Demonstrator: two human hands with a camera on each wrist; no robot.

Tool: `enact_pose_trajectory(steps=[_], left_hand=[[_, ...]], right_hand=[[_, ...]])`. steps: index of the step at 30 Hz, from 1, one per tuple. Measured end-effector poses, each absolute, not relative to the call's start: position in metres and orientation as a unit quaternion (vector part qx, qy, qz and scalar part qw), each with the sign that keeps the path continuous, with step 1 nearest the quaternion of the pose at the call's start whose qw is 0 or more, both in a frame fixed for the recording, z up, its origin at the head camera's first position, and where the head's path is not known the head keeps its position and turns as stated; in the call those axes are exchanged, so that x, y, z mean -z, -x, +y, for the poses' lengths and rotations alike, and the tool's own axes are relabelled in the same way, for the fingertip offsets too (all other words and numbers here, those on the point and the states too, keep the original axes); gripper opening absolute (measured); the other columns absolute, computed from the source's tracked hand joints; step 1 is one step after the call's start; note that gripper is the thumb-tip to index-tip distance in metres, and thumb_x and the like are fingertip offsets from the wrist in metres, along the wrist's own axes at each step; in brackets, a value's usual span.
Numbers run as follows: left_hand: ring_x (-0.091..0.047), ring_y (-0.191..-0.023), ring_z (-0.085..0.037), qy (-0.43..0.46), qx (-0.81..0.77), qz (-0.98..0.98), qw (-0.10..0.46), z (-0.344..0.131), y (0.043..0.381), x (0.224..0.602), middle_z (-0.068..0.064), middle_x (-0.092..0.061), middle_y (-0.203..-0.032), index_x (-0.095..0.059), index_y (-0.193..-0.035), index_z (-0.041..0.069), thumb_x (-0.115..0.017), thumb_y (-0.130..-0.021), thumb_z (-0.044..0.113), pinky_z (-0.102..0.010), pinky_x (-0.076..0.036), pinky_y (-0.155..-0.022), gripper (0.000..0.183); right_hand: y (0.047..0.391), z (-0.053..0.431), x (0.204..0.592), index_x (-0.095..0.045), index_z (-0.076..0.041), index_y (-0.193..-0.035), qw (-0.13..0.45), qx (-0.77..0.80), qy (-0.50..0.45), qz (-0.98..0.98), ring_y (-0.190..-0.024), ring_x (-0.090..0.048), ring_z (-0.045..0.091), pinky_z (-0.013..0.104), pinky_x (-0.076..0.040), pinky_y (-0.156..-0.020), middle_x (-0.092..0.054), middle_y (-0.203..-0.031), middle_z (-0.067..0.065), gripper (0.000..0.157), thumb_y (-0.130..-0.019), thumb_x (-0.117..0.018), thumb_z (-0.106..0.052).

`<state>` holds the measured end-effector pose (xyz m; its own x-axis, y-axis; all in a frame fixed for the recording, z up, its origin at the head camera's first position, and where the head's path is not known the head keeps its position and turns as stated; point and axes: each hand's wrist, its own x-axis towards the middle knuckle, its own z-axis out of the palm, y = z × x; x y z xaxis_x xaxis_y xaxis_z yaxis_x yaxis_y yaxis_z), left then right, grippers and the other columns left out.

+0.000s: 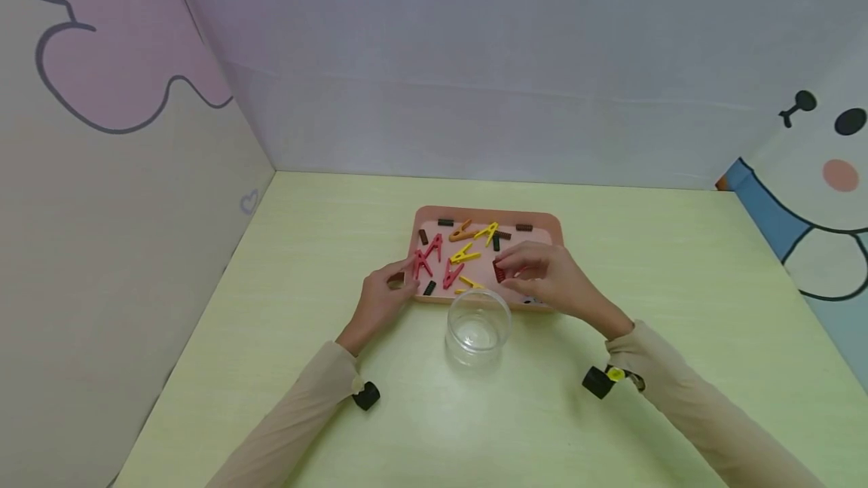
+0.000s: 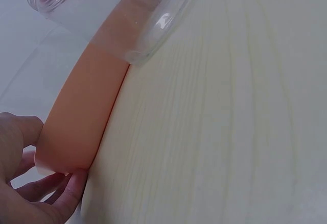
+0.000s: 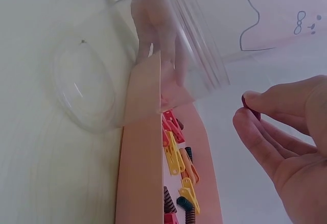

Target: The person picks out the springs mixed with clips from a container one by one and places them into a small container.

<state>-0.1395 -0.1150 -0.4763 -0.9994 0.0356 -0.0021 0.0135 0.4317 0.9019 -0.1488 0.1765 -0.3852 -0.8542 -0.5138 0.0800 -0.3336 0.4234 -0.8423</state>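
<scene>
A pink tray (image 1: 488,215) holds red, yellow and orange clothespins and several small ribbed pieces in dark green and brown. My left hand (image 1: 383,296) grips the tray's left end, fingers and thumb around its wall, as the left wrist view also shows. Over the right part of the tray, my right hand (image 1: 552,281) pinches a small dark red ribbed piece (image 1: 499,271) between thumb and fingertips; in the right wrist view the fingers mostly cover it. A clear, round jar (image 1: 478,330) stands open-topped against the tray's front side.
Everything sits on a pale wood-grain table (image 1: 305,247). A white wall sheet (image 1: 475,96) rises behind it, with printed cartoon panels at left and right. The jar overlaps the tray's front edge in the head view.
</scene>
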Motion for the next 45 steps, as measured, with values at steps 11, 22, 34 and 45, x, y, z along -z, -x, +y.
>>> enact_pose_trajectory(steps=[11, 22, 34, 45], left_hand=[[-0.056, -0.105, -0.021, -0.014, -0.529, 0.848, 0.011, -0.115, 0.140, 0.476, -0.006, -0.058, -0.127, -0.058, -0.132, 0.014, -0.066, -0.088, 0.015, -0.038, -0.048, -0.089, 0.045], [-0.056, -0.106, -0.021, -0.017, -0.529, 0.848, 0.007, -0.114, 0.141, 0.477, -0.005, -0.058, -0.128, -0.058, -0.131, 0.015, -0.065, -0.088, 0.015, -0.038, -0.048, -0.090, 0.044], [-0.058, -0.102, -0.021, -0.018, -0.526, 0.850, 0.004, -0.114, 0.139, 0.474, -0.008, -0.060, -0.122, -0.058, -0.131, 0.014, -0.065, -0.088, 0.013, -0.037, -0.050, -0.086, 0.044], [-0.058, -0.103, -0.022, -0.017, -0.524, 0.851, 0.001, -0.114, 0.138, 0.474, -0.009, -0.060, -0.123, -0.058, -0.131, 0.013, -0.066, -0.087, 0.012, -0.037, -0.050, -0.086, 0.045]], right_hand=[[0.142, 0.177, 0.381, -0.072, -0.006, -0.103, 0.082, 0.477, 0.272, 0.832, -0.095, -0.061, 0.021, 0.026, -0.054, -0.073, -0.065, -0.111, 0.008, 0.024, -0.079, -0.075, -0.007], [0.132, 0.172, 0.375, -0.072, -0.005, -0.102, 0.108, 0.502, 0.267, 0.816, -0.098, -0.059, 0.024, 0.029, -0.054, -0.076, -0.064, -0.110, 0.008, 0.024, -0.078, -0.076, -0.006], [0.125, 0.163, 0.379, -0.072, -0.005, -0.101, 0.097, 0.506, 0.291, 0.806, -0.090, -0.062, 0.021, 0.032, -0.055, -0.072, -0.064, -0.108, 0.009, 0.024, -0.078, -0.077, -0.008], [0.120, 0.157, 0.377, -0.072, -0.005, -0.101, 0.111, 0.501, 0.306, 0.802, -0.094, -0.062, 0.021, 0.029, -0.054, -0.074, -0.065, -0.107, 0.007, 0.023, -0.078, -0.076, -0.007]])
